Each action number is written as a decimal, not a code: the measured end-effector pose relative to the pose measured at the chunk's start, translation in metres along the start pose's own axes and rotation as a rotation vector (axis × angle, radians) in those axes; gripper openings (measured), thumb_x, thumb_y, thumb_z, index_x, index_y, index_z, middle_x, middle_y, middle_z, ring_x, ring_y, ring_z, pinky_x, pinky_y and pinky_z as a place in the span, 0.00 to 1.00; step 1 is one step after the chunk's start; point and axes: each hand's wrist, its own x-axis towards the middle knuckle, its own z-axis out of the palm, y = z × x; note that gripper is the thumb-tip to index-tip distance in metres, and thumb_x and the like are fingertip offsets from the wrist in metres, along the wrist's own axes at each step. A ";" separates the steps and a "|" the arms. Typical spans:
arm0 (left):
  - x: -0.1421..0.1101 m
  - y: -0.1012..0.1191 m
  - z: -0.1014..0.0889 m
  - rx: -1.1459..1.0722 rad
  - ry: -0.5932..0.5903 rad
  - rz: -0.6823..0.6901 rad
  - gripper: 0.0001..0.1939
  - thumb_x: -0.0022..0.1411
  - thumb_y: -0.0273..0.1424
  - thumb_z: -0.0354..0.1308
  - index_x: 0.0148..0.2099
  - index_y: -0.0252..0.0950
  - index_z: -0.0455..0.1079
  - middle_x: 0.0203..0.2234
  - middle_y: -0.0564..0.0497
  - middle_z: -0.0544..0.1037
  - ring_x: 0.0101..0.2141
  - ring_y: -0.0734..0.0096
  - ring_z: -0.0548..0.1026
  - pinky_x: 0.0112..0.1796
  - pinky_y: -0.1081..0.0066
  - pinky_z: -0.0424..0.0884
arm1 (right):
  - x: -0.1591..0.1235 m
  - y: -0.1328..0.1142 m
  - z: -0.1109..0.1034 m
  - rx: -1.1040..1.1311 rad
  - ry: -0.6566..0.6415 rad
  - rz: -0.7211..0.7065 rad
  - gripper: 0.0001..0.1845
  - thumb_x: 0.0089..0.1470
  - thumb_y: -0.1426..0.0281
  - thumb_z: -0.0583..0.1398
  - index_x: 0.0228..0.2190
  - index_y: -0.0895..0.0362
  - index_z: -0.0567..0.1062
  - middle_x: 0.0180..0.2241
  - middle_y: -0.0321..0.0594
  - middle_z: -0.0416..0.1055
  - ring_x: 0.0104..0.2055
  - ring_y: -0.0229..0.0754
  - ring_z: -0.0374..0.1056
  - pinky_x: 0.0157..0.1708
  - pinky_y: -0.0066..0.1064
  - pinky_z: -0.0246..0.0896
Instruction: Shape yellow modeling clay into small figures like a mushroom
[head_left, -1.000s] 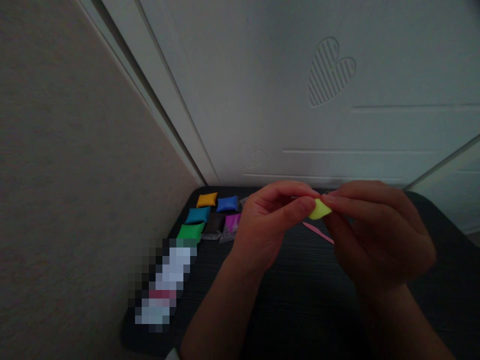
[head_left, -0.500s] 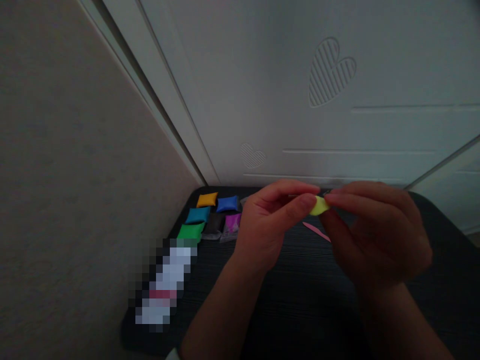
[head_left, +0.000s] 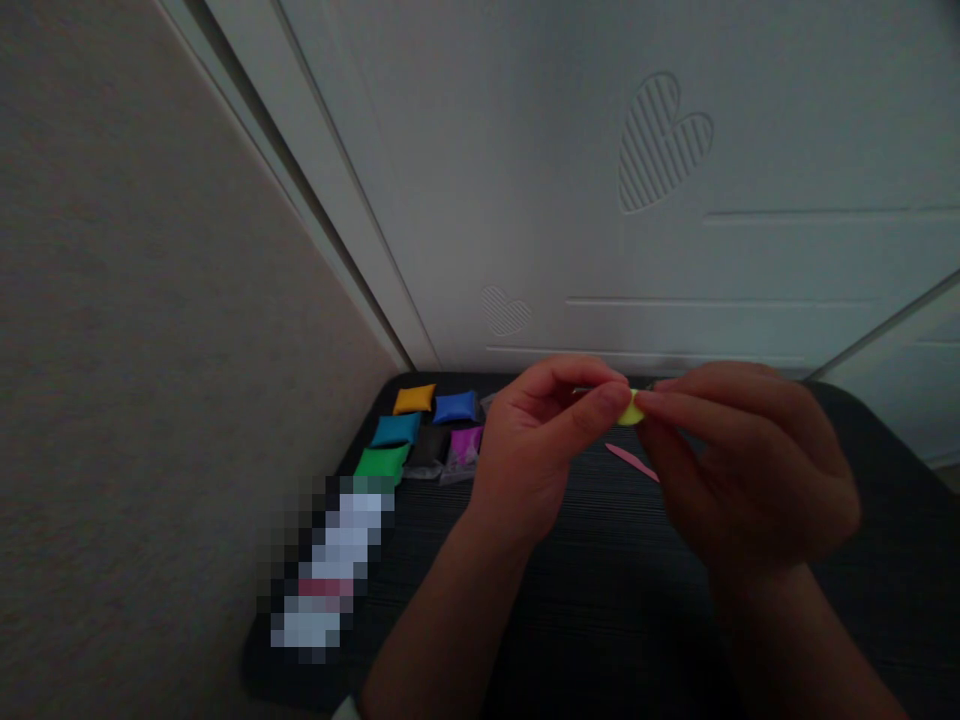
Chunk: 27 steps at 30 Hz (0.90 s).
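Observation:
Between the fingertips of both hands is a small piece of yellow modelling clay [head_left: 631,410], held above the dark table. My left hand [head_left: 540,440] pinches its left side between thumb and fingers. On the other side, my right hand [head_left: 750,460] grips it with thumb and forefinger. Most of the clay is covered by the fingers. Below them a pink plastic modelling knife [head_left: 631,461] lies on the table, its right end hidden by my right hand.
Several clay packets lie at the table's back left, among them yellow-orange [head_left: 414,399], blue [head_left: 455,407], teal [head_left: 396,429], green [head_left: 382,465], black [head_left: 428,449] and purple [head_left: 465,447]. A blurred-out white item [head_left: 345,560] is nearer. Behind the table [head_left: 600,600] stands a white panel [head_left: 555,180].
My right hand has shifted slightly left, and the fingertips of both hands are closer together. Less of the yellow clay shows between them.

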 end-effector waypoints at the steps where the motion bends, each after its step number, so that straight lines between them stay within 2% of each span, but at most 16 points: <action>1: 0.000 0.000 0.000 0.002 0.002 -0.003 0.02 0.52 0.29 0.64 0.31 0.39 0.75 0.28 0.56 0.75 0.32 0.80 0.71 0.37 0.78 0.69 | 0.000 -0.001 0.000 0.009 -0.008 0.007 0.18 0.44 0.80 0.66 0.38 0.53 0.76 0.30 0.35 0.75 0.33 0.39 0.70 0.34 0.34 0.66; 10: 0.000 0.000 0.001 -0.037 0.017 -0.024 0.01 0.53 0.29 0.63 0.31 0.39 0.75 0.28 0.56 0.75 0.31 0.82 0.71 0.37 0.80 0.68 | 0.000 -0.001 -0.001 -0.036 -0.018 0.008 0.16 0.44 0.78 0.66 0.38 0.55 0.75 0.31 0.35 0.75 0.34 0.38 0.71 0.35 0.34 0.67; 14: 0.000 -0.001 0.002 -0.051 0.033 -0.039 0.01 0.52 0.29 0.64 0.31 0.39 0.75 0.27 0.57 0.75 0.31 0.82 0.71 0.37 0.80 0.68 | -0.001 -0.001 0.000 0.006 -0.013 0.017 0.16 0.43 0.80 0.66 0.36 0.55 0.76 0.30 0.35 0.75 0.33 0.38 0.70 0.34 0.33 0.66; 18: 0.000 0.000 0.001 -0.071 -0.006 -0.055 0.04 0.54 0.32 0.63 0.34 0.39 0.76 0.29 0.56 0.77 0.32 0.82 0.72 0.38 0.81 0.68 | 0.000 -0.002 0.001 0.038 0.019 0.137 0.14 0.44 0.80 0.65 0.34 0.54 0.76 0.30 0.34 0.74 0.32 0.36 0.69 0.33 0.31 0.65; 22: 0.000 0.000 -0.002 -0.073 -0.084 -0.080 0.05 0.56 0.29 0.61 0.36 0.41 0.77 0.31 0.57 0.78 0.35 0.83 0.73 0.40 0.81 0.68 | 0.001 -0.002 0.002 0.137 0.040 0.267 0.13 0.46 0.79 0.64 0.34 0.51 0.76 0.29 0.33 0.73 0.33 0.37 0.68 0.32 0.32 0.65; 24: 0.000 0.000 -0.002 -0.080 -0.083 -0.093 0.05 0.55 0.28 0.62 0.35 0.41 0.76 0.30 0.58 0.78 0.34 0.83 0.73 0.39 0.82 0.68 | 0.002 -0.001 0.001 0.121 0.023 0.249 0.15 0.46 0.78 0.64 0.37 0.52 0.76 0.31 0.34 0.74 0.34 0.38 0.69 0.33 0.33 0.65; 27: 0.000 0.000 -0.003 -0.081 -0.062 -0.101 0.04 0.54 0.28 0.63 0.34 0.41 0.76 0.29 0.58 0.77 0.33 0.83 0.73 0.39 0.81 0.69 | 0.002 0.000 -0.001 0.040 -0.021 0.144 0.18 0.45 0.79 0.65 0.39 0.52 0.76 0.33 0.36 0.74 0.35 0.38 0.69 0.34 0.32 0.66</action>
